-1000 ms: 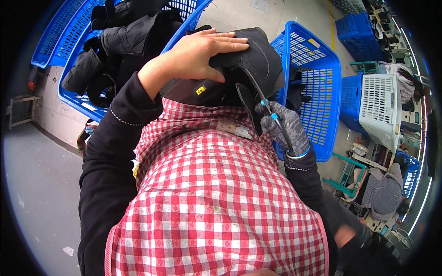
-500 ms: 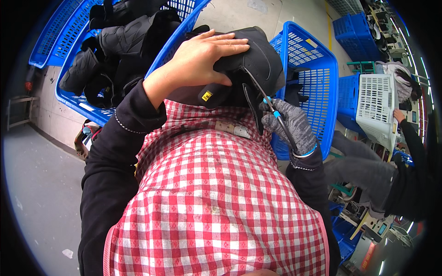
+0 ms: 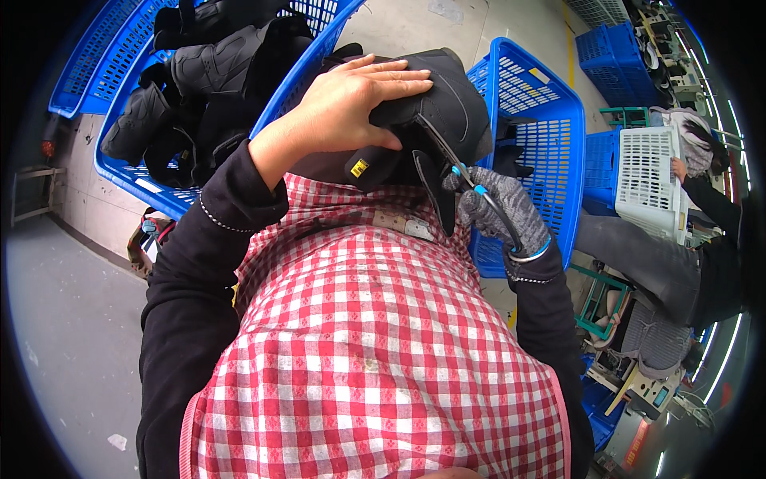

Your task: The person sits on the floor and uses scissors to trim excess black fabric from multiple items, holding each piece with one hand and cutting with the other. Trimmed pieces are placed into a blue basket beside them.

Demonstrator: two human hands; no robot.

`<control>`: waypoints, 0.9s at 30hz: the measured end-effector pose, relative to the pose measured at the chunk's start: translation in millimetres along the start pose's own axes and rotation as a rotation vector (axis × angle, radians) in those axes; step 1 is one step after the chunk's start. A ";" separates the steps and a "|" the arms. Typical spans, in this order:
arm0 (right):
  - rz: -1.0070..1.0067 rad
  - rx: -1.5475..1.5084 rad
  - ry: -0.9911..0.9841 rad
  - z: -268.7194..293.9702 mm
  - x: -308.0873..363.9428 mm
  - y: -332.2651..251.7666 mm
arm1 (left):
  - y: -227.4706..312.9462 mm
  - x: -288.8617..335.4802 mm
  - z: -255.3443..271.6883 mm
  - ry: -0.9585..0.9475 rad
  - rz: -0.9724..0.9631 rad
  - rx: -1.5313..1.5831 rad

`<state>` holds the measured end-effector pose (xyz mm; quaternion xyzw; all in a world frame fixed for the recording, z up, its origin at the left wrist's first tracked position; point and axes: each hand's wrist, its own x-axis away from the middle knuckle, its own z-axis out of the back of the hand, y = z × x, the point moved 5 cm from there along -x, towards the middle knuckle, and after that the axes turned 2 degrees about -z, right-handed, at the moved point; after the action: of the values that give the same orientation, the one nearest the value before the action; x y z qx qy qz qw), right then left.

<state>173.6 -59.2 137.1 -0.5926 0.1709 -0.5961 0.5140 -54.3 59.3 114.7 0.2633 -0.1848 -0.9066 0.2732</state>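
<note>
A black stitched shoe upper point(image 3: 451, 92) lies across my lap, with a yellow label on its tongue-like flap. My left hand point(image 3: 343, 104), bare, rests flat on top of it, fingers stretched out and thumb apart. My right hand point(image 3: 503, 207), in a grey knit glove, is wrapped round a slim long-jawed tool point(image 3: 483, 191) with black handles and teal bands. The thin jaws reach to the edge of the upper's opening; whether they grip anything there is too small to tell. A dark strap or flap hangs beside the gloved fingers.
At the left, a blue basket point(image 3: 275, 104) holds several black uppers. Close to my right hand stands another blue basket point(image 3: 578, 152) with a few dark pieces inside. Farther right, a person in dark clothes point(image 3: 654, 247) touches a white crate point(image 3: 650, 172), near blue crates and machines.
The tool and my right hand have shifted slightly, and its jaws now show as two thin arms. My left hand stays put. The other person has moved beside the white crate.
</note>
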 end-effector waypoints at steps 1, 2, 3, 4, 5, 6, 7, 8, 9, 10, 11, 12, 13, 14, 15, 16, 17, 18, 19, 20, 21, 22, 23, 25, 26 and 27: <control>-0.028 0.016 0.014 -0.9 1.4 0.5 | 1.1 0.3 1.4 0.016 -0.014 0.017; -0.039 0.026 0.017 -1.7 2.3 -0.3 | 1.3 0.5 2.6 0.017 -0.021 0.023; -0.033 0.034 0.020 -1.9 2.9 -1.7 | 2.2 0.9 4.3 0.027 -0.037 0.019; -0.053 0.000 -0.005 -2.7 2.8 -2.1 | 1.3 1.1 6.2 0.036 -0.027 0.079; -0.057 -0.036 -0.029 -2.8 2.6 -3.1 | 0.8 1.3 8.7 0.055 -0.027 0.130; -0.061 -0.072 -0.052 -2.7 2.0 -3.9 | -0.8 1.4 9.9 0.058 -0.008 0.173; -0.072 -0.089 -0.067 -2.0 1.4 -4.0 | -1.8 1.8 12.5 0.090 -0.003 0.213; -0.084 -0.106 -0.082 -1.5 0.4 -3.6 | -4.0 1.8 13.9 0.105 0.020 0.245; -0.106 -0.104 -0.082 -1.1 -0.2 -2.3 | -5.5 2.2 15.3 0.125 0.032 0.272; -0.094 -0.140 -0.110 -2.2 -0.8 -2.4 | -6.2 2.2 15.6 0.127 0.025 0.291; -0.093 -0.158 -0.121 -3.1 -1.3 -1.8 | -6.4 2.2 16.1 0.133 0.006 0.306; -0.111 -0.158 -0.116 -3.4 -1.6 0.0 | -6.8 2.2 16.3 0.138 -0.014 0.320; -0.096 -0.161 -0.123 -4.7 -1.9 0.1 | -8.0 2.4 15.6 0.130 -0.014 0.336; -0.100 -0.144 -0.114 -5.4 -2.3 1.2 | -9.4 2.5 14.9 0.123 -0.014 0.351; -0.088 -0.132 -0.116 -6.5 -2.5 1.4 | -10.9 2.6 13.8 0.108 -0.009 0.364; -0.097 -0.135 -0.108 -7.1 -2.8 2.2 | -12.2 2.7 13.9 0.114 -0.021 0.384; -0.093 -0.142 -0.112 -8.1 -2.7 2.3 | -13.5 2.7 13.8 0.114 -0.027 0.404; -0.090 -0.139 -0.114 -9.5 -3.0 2.6 | -14.8 2.7 13.5 0.114 -0.033 0.424; -0.089 -0.144 -0.115 -11.3 -3.3 2.9 | -16.3 2.8 13.4 0.114 -0.028 0.428; -0.089 -0.141 -0.115 -13.4 -3.7 3.8 | -17.3 2.7 13.0 0.114 -0.022 0.433; -0.095 -0.121 -0.099 -15.6 -4.2 4.9 | -18.2 3.0 12.3 0.105 -0.015 0.438; -0.079 -0.181 -0.123 -19.8 -3.9 5.2 | -17.7 2.9 12.3 0.116 -0.021 0.426; -0.067 -0.223 -0.131 -24.4 -3.6 6.0 | -16.8 3.5 11.9 0.120 -0.027 0.415; -0.057 -0.230 -0.141 -29.6 -2.9 8.6 | -14.0 4.0 9.7 0.130 -0.010 0.388; -0.030 -0.274 -0.137 -31.0 -2.5 8.0 | -12.7 4.7 8.4 0.137 0.012 0.373; -0.011 -0.295 -0.118 -29.7 -1.6 9.4 | -11.7 4.5 5.8 0.138 0.056 0.354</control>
<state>150.9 -73.9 121.5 -0.6968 0.2227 -0.5314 0.4272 -65.5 66.9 112.0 0.3636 -0.3292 -0.8319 0.2596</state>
